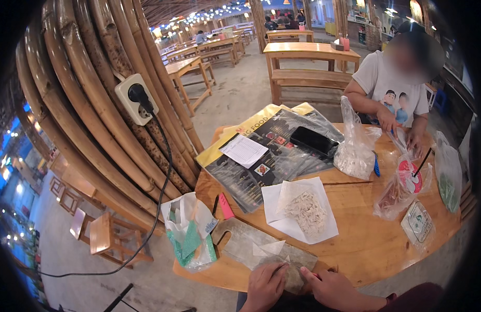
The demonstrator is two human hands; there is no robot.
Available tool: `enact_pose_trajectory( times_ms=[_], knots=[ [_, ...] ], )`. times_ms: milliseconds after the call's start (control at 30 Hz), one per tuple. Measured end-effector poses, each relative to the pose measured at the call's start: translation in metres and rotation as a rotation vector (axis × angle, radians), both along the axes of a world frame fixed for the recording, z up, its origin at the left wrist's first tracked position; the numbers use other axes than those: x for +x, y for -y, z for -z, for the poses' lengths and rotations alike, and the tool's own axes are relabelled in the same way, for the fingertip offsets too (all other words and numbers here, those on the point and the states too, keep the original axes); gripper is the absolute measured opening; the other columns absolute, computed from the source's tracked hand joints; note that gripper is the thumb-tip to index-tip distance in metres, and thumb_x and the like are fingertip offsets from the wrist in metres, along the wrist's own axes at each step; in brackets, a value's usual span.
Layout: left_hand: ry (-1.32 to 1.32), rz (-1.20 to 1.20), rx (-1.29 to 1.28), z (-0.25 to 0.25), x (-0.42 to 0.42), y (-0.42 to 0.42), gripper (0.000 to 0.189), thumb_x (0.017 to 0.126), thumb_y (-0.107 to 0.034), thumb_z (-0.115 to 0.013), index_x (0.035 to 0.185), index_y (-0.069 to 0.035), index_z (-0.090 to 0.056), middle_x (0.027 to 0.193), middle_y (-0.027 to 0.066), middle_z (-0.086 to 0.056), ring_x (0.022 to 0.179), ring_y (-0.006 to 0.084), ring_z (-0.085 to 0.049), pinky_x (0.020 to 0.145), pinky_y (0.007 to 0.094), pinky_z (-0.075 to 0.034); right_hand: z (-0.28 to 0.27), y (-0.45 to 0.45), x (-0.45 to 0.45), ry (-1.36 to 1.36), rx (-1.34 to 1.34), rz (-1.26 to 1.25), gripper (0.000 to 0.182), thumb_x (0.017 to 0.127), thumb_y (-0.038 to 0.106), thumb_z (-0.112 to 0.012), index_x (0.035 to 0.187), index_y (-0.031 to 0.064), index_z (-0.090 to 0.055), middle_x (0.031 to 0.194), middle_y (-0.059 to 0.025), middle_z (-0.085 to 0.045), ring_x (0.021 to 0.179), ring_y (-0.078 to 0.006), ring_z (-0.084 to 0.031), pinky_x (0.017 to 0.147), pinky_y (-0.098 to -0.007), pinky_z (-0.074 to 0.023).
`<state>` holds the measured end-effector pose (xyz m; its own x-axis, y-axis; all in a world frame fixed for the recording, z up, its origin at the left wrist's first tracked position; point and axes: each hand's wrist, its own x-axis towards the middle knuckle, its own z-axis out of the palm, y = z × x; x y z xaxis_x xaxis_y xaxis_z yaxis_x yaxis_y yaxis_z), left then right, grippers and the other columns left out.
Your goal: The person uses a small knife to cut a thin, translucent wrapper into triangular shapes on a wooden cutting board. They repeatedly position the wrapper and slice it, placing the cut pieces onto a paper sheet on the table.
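At the table's near edge, my left hand (265, 282) has its fingers bent over a greyish thing (295, 277), perhaps a stone or a wrapped piece; its kind is unclear. My right hand (332, 288) is closed around a small tool with a red handle (317, 276), at the right side of that thing; the tool's working end is hidden. Beneath and beyond the hands lies a grey plastic bag with a cut-out handle (240, 241), with white triangular scraps (268, 248) on it. Farther off, a heap of pale strips (307, 210) rests on white paper (277, 202).
Menus (240, 187) with a receipt pad (243, 151) and black phone (313, 141) lie beyond. Plastic bags (353, 156) and a lidded drink cup (410, 175) stand right. Across the table sits a person (396, 85). At left are a pink lighter-like object (226, 206), a white-green bag (189, 234) and bamboo poles (107, 97).
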<state>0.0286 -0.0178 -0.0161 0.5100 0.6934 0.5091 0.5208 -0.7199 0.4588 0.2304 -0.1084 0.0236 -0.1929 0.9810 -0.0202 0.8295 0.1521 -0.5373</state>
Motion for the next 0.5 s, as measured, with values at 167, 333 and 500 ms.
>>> enact_pose_trajectory(
  times_ms=[167,333,500],
  knots=[
    [-0.02,-0.043,0.03,0.004,0.0,0.007,0.036,0.08,-0.008,-0.071,0.116,-0.011,-0.073,0.114,0.0027,-0.066,0.1,0.0245,-0.061,0.087,0.0393,-0.047,0.15,0.027,-0.005,0.52,0.158,0.053,0.054,0.094,0.004,-0.044,0.148,0.0074,-0.041,0.092,-0.0248,-0.059,0.075,-0.0425,-0.061,0.064,-0.0491,-0.0505],
    [-0.058,-0.123,0.028,0.015,-0.002,0.017,0.038,0.081,-0.011,-0.071,0.119,-0.013,-0.073,0.115,0.0022,-0.065,0.1,0.0244,-0.059,0.087,0.0392,-0.046,-0.02,0.015,-0.003,0.064,0.002,0.079,0.057,0.093,0.005,-0.046,0.149,0.0086,-0.042,0.087,-0.023,-0.057,0.069,-0.0425,-0.059,0.06,-0.0508,-0.0493],
    [-0.071,-0.112,0.013,0.007,0.002,0.02,0.039,0.082,-0.012,-0.071,0.121,-0.013,-0.072,0.118,0.002,-0.064,0.101,0.025,-0.058,0.088,0.0393,-0.045,0.094,0.042,-0.014,0.377,0.064,0.122,0.058,0.092,0.004,-0.047,0.15,0.0108,-0.042,0.087,-0.0231,-0.056,0.069,-0.0423,-0.059,0.061,-0.0502,-0.0499]
  ],
)
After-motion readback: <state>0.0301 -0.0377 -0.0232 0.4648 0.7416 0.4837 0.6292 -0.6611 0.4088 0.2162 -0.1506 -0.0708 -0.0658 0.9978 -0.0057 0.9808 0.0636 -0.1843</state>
